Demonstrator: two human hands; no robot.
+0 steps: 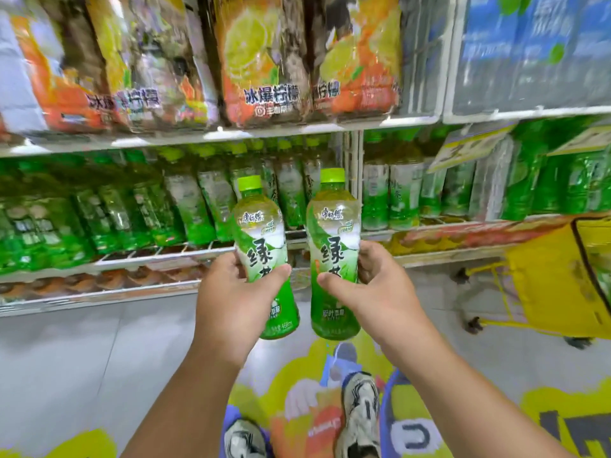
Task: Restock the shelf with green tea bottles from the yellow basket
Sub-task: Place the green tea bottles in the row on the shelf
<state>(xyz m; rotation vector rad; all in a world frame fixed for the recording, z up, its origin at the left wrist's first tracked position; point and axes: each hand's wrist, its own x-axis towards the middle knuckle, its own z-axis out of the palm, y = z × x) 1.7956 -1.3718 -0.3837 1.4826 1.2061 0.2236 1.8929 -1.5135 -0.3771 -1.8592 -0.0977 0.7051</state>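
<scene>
My left hand (236, 297) grips a green tea bottle (261, 233) with a light green cap, held upright. My right hand (373, 285) grips a second green tea bottle (332, 233), also upright, right beside the first. Both bottles are raised in front of the middle shelf (165, 256), where rows of the same green tea bottles (198, 200) stand. The yellow basket (558, 276) sits on a wheeled frame at the right, next to the shelf.
The upper shelf (297, 128) carries shrink-wrapped packs of lemon tea (261, 61) and blue packs (529, 44) at the right. More green bottles (545, 180) fill the right bay. A lower shelf edge (99, 295) juts out at the left. My feet stand on a coloured floor sticker (314, 408).
</scene>
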